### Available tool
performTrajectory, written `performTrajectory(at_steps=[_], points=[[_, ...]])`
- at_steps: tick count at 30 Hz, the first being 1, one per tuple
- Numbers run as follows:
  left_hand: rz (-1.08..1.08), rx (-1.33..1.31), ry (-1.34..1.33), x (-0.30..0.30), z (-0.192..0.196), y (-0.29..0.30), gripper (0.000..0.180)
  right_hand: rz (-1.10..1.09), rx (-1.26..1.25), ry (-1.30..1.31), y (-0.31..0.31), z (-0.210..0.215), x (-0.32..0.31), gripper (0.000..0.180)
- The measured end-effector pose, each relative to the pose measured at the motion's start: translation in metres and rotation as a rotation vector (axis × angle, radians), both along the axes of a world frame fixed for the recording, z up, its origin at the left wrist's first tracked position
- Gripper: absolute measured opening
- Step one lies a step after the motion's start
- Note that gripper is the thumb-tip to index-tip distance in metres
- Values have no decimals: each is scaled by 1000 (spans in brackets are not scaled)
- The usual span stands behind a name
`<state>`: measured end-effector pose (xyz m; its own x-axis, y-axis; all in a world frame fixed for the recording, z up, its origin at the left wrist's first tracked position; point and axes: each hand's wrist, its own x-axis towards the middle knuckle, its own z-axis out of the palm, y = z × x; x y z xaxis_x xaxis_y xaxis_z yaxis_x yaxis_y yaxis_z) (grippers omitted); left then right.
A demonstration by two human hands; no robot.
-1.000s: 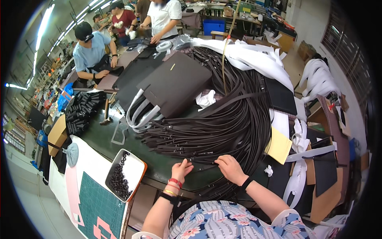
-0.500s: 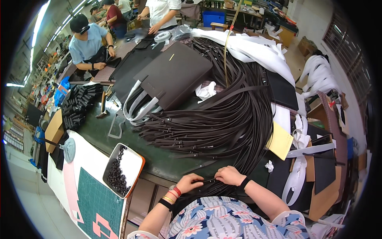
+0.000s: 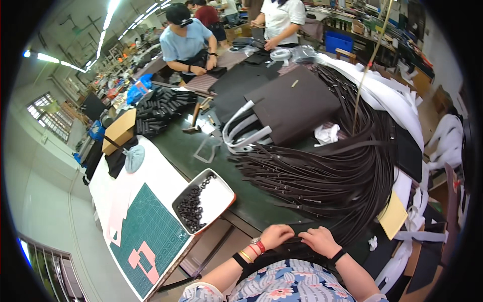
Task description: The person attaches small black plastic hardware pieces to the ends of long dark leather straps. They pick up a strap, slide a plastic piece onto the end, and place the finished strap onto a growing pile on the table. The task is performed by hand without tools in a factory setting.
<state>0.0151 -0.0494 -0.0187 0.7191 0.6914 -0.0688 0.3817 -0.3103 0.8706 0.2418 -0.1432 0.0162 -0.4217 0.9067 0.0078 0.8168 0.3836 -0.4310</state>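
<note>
My left hand [image 3: 274, 235] and my right hand [image 3: 319, 240] lie close together at the table's near edge, both curled on the ends of dark brown leather straps [image 3: 297, 245] pulled toward my lap. A big fan of the same long dark straps [image 3: 332, 171] spreads across the dark green table [image 3: 246, 196] just beyond my fingers. Behind that heap lies a dark brown bag [image 3: 294, 103] with white-wrapped handles [image 3: 241, 133].
A white tray with an orange rim [image 3: 221, 194] holding black rings sits to my left, beside a green cutting mat [image 3: 151, 231]. A yellow paper [image 3: 392, 216] lies at right. Black rolled pieces [image 3: 161, 105] are piled far left. Two people [image 3: 186, 38] work at the far end.
My hands have drawn back from the strap pile to the table's near edge, bringing strap ends with them. The view has shifted right and tilted down.
</note>
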Motion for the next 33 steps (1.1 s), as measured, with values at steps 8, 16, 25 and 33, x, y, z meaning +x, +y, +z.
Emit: performTrajectory(at_steps=[8,16,25,33], points=[[833,775,435,-182,-35,145,35,-124,90,124,-13,0,1,15],[800,798,965,-227,-88,176,12,-187,22,149,-14,4,1,21],[839,-68,-322,-148,35,114,21,-302,59,290,-9,29,2,23],[435,-908,-987,-26,37,7,19,-434,32,638,8,76,-3,15]])
